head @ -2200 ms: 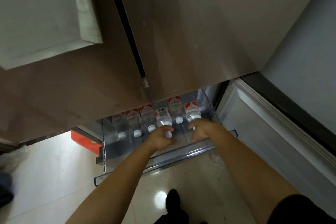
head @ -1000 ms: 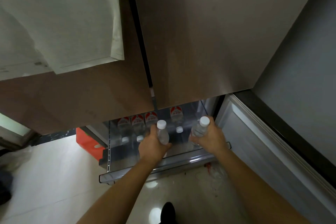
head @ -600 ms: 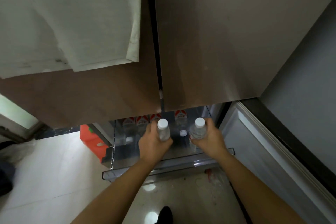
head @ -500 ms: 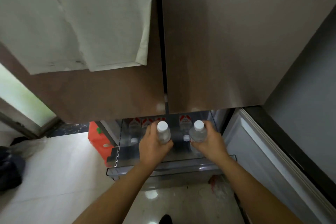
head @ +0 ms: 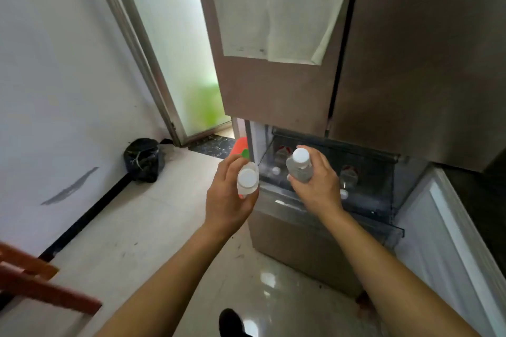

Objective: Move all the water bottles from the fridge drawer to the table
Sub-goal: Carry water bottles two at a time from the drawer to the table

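My left hand (head: 227,200) grips one clear water bottle (head: 247,181) with a white cap, held upright above the floor, left of the fridge. Gripped in my right hand (head: 317,186) is a second water bottle (head: 299,165), over the front of the open fridge drawer (head: 383,216). More bottles remain lying in the drawer, red labels showing: one (head: 348,175) to the right of my right hand, others (head: 279,156) behind it, partly hidden. The table is not in view.
Closed brown fridge doors (head: 410,76) hang above the drawer, white cloths draped over them. A black bag (head: 142,159) sits by the left wall near a frosted glass door (head: 175,44). A red-brown wooden chair part (head: 35,282) shows at lower left. An orange object (head: 240,148) lies beside the fridge.
Both hands lifted a bottle each out of the drawer and drew back. My view has swung left, so the wall, door and floor now show.
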### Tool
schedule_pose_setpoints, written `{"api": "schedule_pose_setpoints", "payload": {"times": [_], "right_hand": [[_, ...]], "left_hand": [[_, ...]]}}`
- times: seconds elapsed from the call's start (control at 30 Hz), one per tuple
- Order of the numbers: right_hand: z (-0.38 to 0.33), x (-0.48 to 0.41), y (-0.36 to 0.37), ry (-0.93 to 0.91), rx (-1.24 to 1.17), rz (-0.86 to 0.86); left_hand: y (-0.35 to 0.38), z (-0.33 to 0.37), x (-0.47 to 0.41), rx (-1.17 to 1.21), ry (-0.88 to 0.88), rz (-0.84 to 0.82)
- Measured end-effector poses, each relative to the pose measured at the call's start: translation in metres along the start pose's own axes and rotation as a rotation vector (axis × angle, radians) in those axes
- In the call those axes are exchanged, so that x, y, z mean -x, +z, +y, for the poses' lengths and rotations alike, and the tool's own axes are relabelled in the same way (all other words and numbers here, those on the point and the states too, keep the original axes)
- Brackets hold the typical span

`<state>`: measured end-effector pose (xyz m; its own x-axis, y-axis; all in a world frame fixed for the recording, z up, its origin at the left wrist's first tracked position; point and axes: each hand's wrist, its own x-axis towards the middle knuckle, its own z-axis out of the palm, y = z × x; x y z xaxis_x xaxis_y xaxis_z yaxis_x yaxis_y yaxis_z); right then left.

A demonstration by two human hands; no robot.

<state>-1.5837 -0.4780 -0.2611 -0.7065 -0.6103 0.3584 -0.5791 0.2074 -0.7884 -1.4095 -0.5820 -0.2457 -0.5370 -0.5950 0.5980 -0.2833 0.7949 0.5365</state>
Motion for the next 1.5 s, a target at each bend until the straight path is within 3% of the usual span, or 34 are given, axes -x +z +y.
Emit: {"api": "schedule_pose_setpoints", "payload": {"times": [0.13,0.3,0.6,0.8,1.07,1.5], "right_hand": [[-0.057,0.024,0.056,-0.097,-0.043,-0.116],[-0.137,0.073,0.143,-0.245,-0.115,-0.281],[-0.311,0.21,0.346,-0.351,-0.241,-0.609],[-0.423,0.306,0.459,-0.405,-0.311,-0.8],[-0.528,0.368,0.567,-0.516,-0.349,-0.911],[-0.672,0.398,0.822,-0.546,-0.358,-1.05]], "left_hand": [[-0.078,-0.028,0.037,-0.111,-0.109,0.098],[-0.188,-0.081,0.099,-0.184,-0.385,0.251],[-0.42,-0.205,0.232,-0.282,-0.768,0.486],[-0.553,-0.267,0.301,-0.333,-0.879,0.609],[-0.653,-0.329,0.357,-0.403,-1.015,0.776],[-0.817,-0.529,0.365,-0.518,-1.083,0.769]]}}
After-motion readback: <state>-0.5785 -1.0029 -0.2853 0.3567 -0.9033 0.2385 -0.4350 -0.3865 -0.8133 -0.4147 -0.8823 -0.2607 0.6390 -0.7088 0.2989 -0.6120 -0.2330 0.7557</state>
